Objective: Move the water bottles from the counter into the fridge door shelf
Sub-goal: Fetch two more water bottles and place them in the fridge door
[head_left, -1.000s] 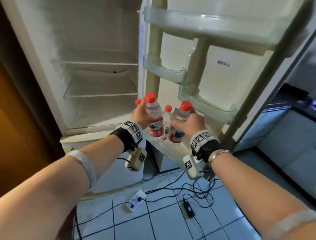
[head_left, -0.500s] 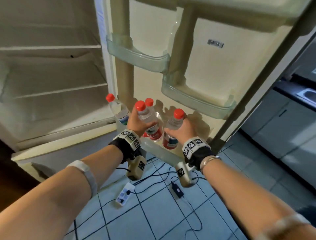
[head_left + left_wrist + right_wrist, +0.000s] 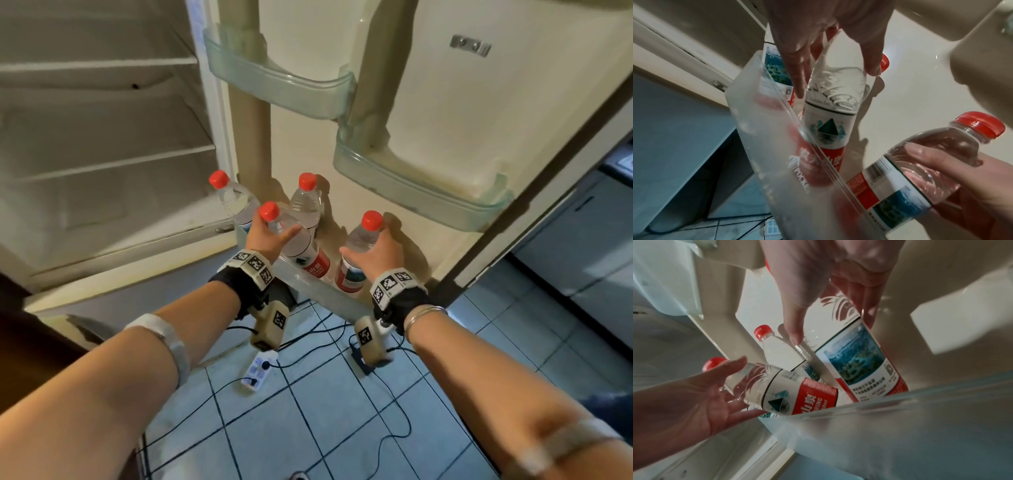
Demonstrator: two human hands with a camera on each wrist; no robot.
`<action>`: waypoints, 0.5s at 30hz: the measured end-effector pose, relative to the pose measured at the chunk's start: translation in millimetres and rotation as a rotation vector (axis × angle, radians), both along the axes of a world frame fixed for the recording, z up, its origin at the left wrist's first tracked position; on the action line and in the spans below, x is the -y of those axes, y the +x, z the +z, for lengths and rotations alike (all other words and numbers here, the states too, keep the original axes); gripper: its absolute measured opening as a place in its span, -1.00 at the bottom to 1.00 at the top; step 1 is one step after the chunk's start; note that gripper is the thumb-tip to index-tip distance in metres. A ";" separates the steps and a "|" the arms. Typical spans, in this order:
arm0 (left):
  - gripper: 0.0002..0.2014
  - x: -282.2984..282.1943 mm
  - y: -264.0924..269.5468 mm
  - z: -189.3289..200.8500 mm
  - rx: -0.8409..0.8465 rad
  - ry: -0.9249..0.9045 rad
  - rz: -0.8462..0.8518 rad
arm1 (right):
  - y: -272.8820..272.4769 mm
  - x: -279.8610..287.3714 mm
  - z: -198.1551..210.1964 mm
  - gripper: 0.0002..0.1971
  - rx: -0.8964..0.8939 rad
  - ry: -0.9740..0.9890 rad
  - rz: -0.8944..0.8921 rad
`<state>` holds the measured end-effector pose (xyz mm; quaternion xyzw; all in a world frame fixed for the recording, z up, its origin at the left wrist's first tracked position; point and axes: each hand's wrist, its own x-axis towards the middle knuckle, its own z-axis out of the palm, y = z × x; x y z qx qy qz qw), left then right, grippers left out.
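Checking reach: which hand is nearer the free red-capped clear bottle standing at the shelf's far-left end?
Left. The left hand sits just right of that bottle; the right hand is farther right.

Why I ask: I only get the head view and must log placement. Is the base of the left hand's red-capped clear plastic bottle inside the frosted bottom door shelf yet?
Observer: Yes. The left wrist view shows the left hand holding its red-capped clear plastic bottle tilted, base below the frosted door shelf rim.
Operator: And the right one?
Observer: The right hand pinches its blue-labelled clear bottle, base behind the shelf wall too.
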<state>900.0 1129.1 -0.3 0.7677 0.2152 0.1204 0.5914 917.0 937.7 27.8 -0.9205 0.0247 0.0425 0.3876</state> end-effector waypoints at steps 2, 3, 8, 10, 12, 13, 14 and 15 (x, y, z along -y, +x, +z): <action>-0.32 -3.0 -3.4 0.6 0.006 0.012 0.004 | -0.7 -1.6 1.4 -0.34 -0.012 0.011 -0.001; -0.30 -3.4 -6.3 1.7 0.009 0.020 0.003 | -1.1 -2.1 1.8 -0.33 -0.015 0.015 -0.005; -0.21 -7.0 -17.3 14.2 0.042 -0.016 -0.027 | -9.8 -2.2 10.8 -0.25 0.033 0.022 -0.010; -0.21 -8.8 -21.7 18.0 0.042 -0.032 -0.049 | -13.8 -1.5 12.7 -0.23 0.072 0.059 0.002; -0.20 -9.9 -29.1 21.1 0.048 -0.029 -0.067 | -18.2 -2.5 12.7 -0.22 0.149 0.097 0.018; -0.21 -11.0 -32.5 21.9 0.053 -0.018 -0.075 | -20.1 -4.0 13.1 -0.20 0.187 0.108 0.024; -0.21 -12.4 -35.8 22.5 0.062 -0.005 -0.085 | -22.2 -5.5 14.1 -0.18 0.213 0.114 0.030; -0.21 -13.7 -39.7 24.1 0.069 0.016 -0.093 | -24.5 -7.9 16.2 -0.16 0.236 0.110 0.037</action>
